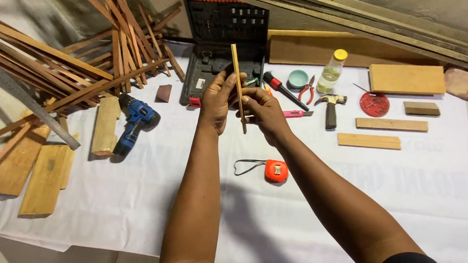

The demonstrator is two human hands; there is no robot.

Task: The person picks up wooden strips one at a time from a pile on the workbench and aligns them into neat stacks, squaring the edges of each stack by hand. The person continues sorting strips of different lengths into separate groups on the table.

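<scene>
A thin pale wooden strip point(235, 68) stands upright, edge-on to me, above the white table cover point(131, 199). My left hand point(217, 99) grips it from the left and my right hand point(262, 111) grips its lower part from the right. An orange tape measure point(276, 170) with a black strap lies on the cover just below my hands.
A blue cordless drill point(134, 121) lies to the left beside wood blocks and a pile of slats point(77, 62). Behind my hands are an open black tool case point(226, 44), screwdriver point(282, 88), pliers, hammer point(330, 108), clear bottle point(331, 71) and red round tin point(374, 104). Wood pieces point(383, 132) lie right.
</scene>
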